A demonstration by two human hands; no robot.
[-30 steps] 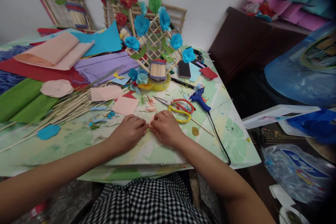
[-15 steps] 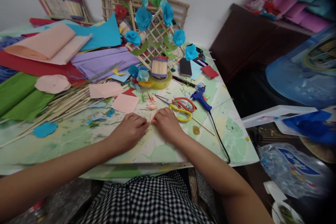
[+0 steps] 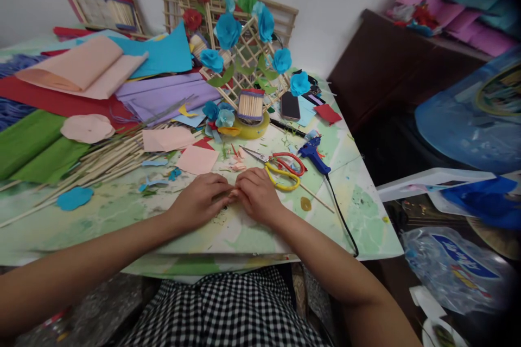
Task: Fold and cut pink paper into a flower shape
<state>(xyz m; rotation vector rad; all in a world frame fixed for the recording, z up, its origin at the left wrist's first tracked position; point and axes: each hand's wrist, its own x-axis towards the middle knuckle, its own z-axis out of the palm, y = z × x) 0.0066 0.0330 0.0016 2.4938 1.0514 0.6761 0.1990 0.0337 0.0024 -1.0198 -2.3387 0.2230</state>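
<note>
- Two bare hands, the left hand [image 3: 201, 200] and right hand [image 3: 258, 196], meet fingertip to fingertip over a green-and-white table [image 3: 252, 234].
- Right fingers are curled, pinching a small pink scrap [image 3: 236, 190] between the hands, mostly hidden.
- Left fingers bend toward it; whether they grip it, I cannot tell.
- Just beside the right hand lie red-and-yellow-handled scissors [image 3: 267, 159]; farther right, a blue glue gun [image 3: 313, 155].
- Beyond the left hand, a pink paper square [image 3: 197, 159].
- Behind, blue paper flowers [image 3: 228, 31] decorate a stick lattice [image 3: 251, 50].

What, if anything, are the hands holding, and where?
Seemingly a small pink scrap, held where left hand meets right hand; its gripped part is hidden.
</note>
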